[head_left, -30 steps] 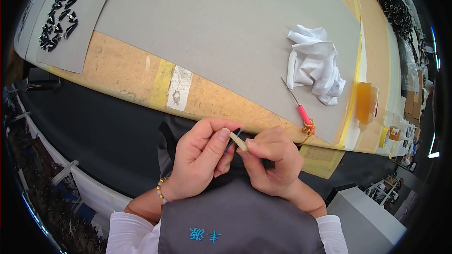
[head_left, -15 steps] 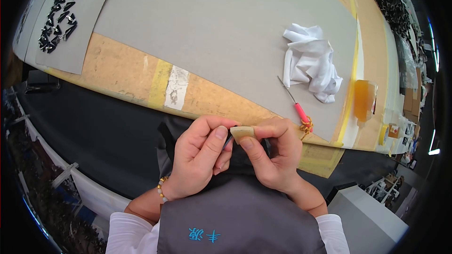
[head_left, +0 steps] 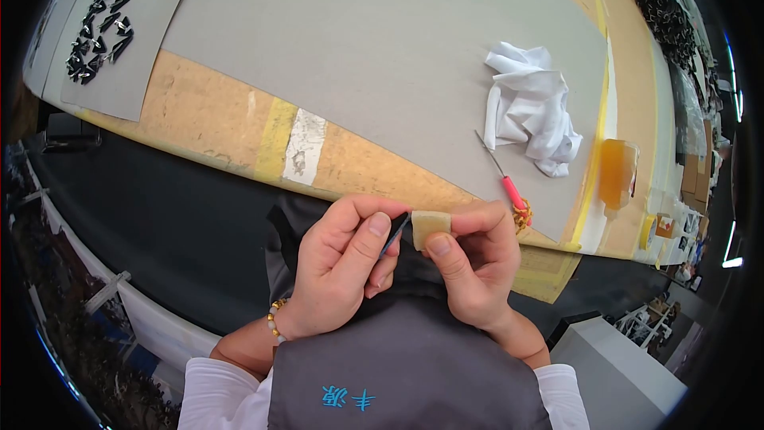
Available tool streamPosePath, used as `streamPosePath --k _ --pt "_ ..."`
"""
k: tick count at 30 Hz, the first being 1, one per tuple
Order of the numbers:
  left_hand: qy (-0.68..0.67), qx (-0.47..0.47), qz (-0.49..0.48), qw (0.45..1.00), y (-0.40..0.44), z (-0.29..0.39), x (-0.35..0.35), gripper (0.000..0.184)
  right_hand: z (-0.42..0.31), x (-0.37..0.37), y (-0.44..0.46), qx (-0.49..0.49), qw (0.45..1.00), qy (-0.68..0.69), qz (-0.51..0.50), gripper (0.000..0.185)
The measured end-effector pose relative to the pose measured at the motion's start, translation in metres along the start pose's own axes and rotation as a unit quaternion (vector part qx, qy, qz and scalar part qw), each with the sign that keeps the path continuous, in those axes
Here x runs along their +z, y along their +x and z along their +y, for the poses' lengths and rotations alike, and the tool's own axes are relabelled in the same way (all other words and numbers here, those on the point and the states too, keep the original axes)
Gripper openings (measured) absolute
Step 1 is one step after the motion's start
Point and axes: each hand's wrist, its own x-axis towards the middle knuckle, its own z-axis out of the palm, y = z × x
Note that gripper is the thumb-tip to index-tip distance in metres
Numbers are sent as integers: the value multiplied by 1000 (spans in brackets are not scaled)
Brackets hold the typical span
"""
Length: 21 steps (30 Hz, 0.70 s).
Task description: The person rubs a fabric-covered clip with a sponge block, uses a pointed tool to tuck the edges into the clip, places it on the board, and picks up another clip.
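Before the grey-topped table [head_left: 342, 56], a tan pad [head_left: 430, 225] is pinched by the right hand [head_left: 484, 267], beside a slim dark piece [head_left: 397, 235] gripped by the left hand [head_left: 338, 259]; seemingly light and firm, the pad is best edge-held.

Worktop [head_left: 203, 115] and adjacent items.
A grey sheet [head_left: 358, 56] covers much of the tan surface. Upper right of the frame: crumpled white cloth [head_left: 529, 103] on the sheet; pink-handled tool [head_left: 511, 189] just below, its thin shank angled toward the upper left. Right side: amber container [head_left: 615, 175]. Lower right: pale box [head_left: 617, 366], beside the worktop.
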Motion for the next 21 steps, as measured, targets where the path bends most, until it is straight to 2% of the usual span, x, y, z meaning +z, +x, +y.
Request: streamPosePath --k 2,5,8,15,18,21 --pt "0 -2 0 1000 1 0 0 22 2 -1 0 -44 999 -33 4 24" --pt "6 -2 -10 1000 2 0 0 22 2 0 10 -186 972 -143 -12 25" --pt "12 6 -12 1000 3 -2 -3 22 3 6 12 -216 959 -182 -12 26" --pt "-1 5 -9 1000 3 -5 -3 22 -8 1 5 -179 958 -212 -80 29" --pt "9 10 -1 1000 2 -5 -2 22 -7 0 6 -193 957 -202 -77 30" --pt "19 9 10 1000 3 -3 2 22 -4 -2 9 -202 964 -173 -28 29"
